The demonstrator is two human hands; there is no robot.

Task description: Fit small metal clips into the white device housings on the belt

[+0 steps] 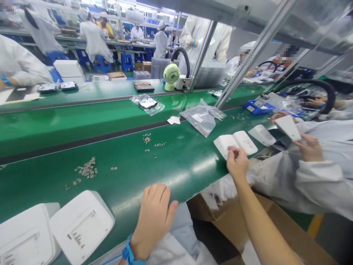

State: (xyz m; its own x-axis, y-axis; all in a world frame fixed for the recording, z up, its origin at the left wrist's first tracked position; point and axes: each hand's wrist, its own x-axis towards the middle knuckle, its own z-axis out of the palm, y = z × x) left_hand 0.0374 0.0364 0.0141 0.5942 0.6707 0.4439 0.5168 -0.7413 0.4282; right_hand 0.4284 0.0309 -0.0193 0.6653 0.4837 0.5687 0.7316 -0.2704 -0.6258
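My right hand [237, 162] reaches to the right, thumb and fingertips closed at the near edge of a white plastic housing [224, 141]. A second white housing [245, 142] with small slots touches it on the right. My left hand [156, 211] is at the bench's near edge, back up, fingers stretched and thumb apart, holding nothing; a blue band [129, 252] circles its wrist. Left of it lie two larger-looking white housings, one [85, 224] overlapping the other [27, 232], with recessed faces up. Small metal pieces [87, 168] form a pile beyond them.
A co-worker's hands hold a white housing [288, 128] at the right, beside another housing [261, 135]. On the green bench lie a clear bag [202, 117], more metal pieces [147, 138] and a blue tray [258, 107]. Metal posts [202, 55] rise behind. An open cardboard box [234, 221] stands below.
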